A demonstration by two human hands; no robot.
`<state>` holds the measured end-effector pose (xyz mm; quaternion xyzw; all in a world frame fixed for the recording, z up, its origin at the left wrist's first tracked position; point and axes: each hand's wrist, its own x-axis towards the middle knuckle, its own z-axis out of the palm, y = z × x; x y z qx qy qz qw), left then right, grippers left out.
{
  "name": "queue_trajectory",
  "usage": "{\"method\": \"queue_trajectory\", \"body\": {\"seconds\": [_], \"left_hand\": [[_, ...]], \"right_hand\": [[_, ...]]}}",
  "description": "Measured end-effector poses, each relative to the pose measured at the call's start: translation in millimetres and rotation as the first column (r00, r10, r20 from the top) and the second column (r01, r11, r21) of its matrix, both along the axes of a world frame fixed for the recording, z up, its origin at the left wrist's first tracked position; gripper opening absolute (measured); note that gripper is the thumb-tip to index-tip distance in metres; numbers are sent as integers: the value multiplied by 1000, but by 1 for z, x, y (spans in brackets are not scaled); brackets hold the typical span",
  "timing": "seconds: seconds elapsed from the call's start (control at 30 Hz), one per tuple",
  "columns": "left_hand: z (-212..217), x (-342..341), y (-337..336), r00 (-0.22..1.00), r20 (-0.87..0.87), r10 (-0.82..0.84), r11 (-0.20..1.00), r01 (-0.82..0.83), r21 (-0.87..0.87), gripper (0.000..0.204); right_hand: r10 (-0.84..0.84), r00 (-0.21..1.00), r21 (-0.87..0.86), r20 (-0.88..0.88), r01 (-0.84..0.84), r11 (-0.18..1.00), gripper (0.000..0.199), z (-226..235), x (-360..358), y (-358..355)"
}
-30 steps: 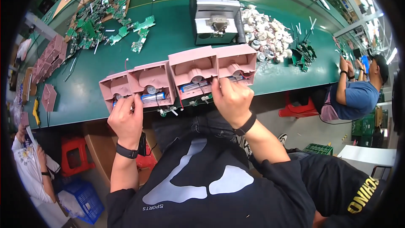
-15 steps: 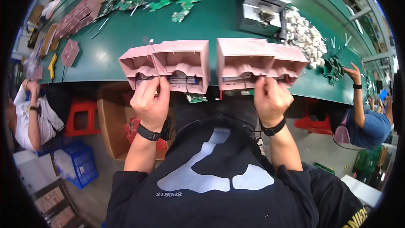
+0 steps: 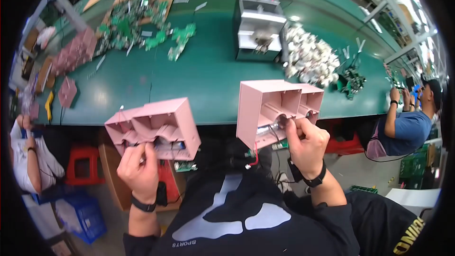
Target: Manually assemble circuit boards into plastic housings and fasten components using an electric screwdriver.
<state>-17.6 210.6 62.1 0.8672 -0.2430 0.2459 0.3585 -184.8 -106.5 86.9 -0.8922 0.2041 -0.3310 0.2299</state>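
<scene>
Two pink plastic housings, each with open compartments, are held apart at the front edge of the green table. My left hand (image 3: 137, 170) is closed in a pinch at the lower edge of the left housing (image 3: 188, 125), which leans to one side. Wires and a dark round part show inside it, and a small green circuit board (image 3: 186, 166) hangs below. My right hand (image 3: 309, 146) pinches the lower edge of the right housing (image 3: 249, 114). Beneath that housing dangles a red wire (image 3: 256, 156) with a white plug. The fingertips of both hands are partly hidden.
Circuit boards (image 3: 124, 27) lie heaped at the back left, near stacked pink housings (image 3: 75, 53) and a yellow tool (image 3: 49, 105). A grey machine (image 3: 259, 28) stands beside a pile of white parts (image 3: 310, 56). Co-workers sit on both sides; a cardboard box (image 3: 116, 180) is below.
Both housings have moved nearer to me and farther apart, turning in my hands. The left one now tilts more. My view has shifted, and the co-worker at right has lowered an arm.
</scene>
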Motion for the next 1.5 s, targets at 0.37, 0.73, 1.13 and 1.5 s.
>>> {"method": "queue_trajectory", "body": {"seconds": [0.37,0.73,1.13,1.5], "left_hand": [[119,140,-89,981,34,-191,973,185,136,13],[100,344,-302,989,72,-126,908,85,411,26],[11,413,-493,977,-182,-115,826,196,528,38],[-50,396,-596,951,-200,-235,844,301,444,35]], "right_hand": [[-137,979,-167,-153,112,980,27,128,8,-171],[-652,528,-607,-543,290,740,29,126,148,-484],[-536,511,-517,-672,194,834,41,-21,301,-582],[-200,647,-262,-736,1,965,44,-53,389,-531]]}}
